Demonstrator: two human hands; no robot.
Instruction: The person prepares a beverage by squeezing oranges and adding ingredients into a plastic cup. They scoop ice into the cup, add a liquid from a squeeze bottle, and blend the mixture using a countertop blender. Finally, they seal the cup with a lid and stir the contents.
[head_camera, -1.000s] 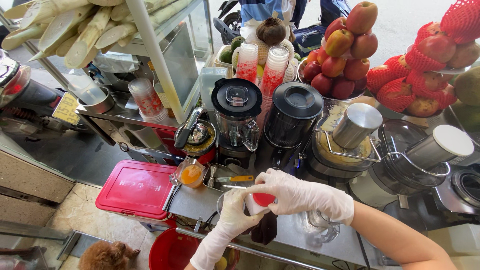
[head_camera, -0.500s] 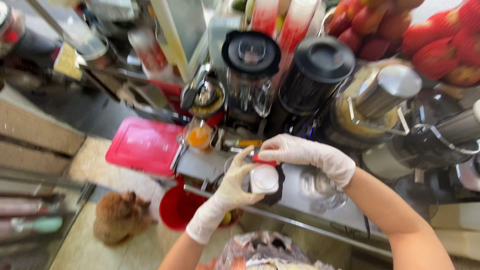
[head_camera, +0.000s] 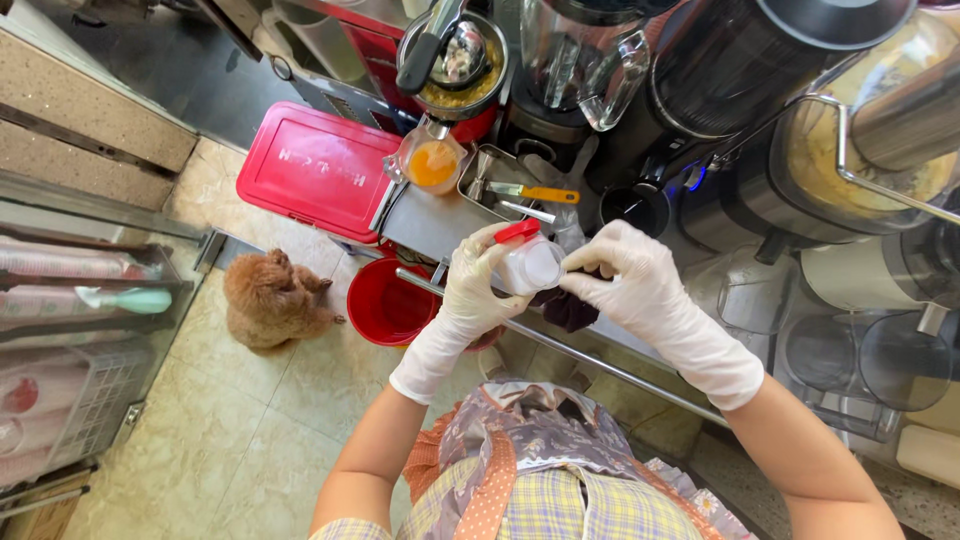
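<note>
Both my hands wear white gloves and meet over the steel counter's front edge. My left hand (head_camera: 472, 292) grips a small white jar (head_camera: 533, 265) with a red lid (head_camera: 517, 232), tipped on its side with the lid pointing away from me. My right hand (head_camera: 632, 280) holds the jar's other end with its fingertips. A dark cloth (head_camera: 568, 310) lies just below the jar. My patterned apron fills the bottom of the view.
Behind the jar are a metal tray with an orange-handled knife (head_camera: 532, 192), a cup of orange juice (head_camera: 432, 166), blenders (head_camera: 570, 55) and a juicer (head_camera: 860, 150). Left of them is a red cooler lid (head_camera: 320, 170). On the tiled floor are a red bucket (head_camera: 385, 305) and a brown dog (head_camera: 272, 298).
The view has tilted down toward the floor. The jar went from upright to tipped sideways. My right hand moved from the red lid to the jar's other end.
</note>
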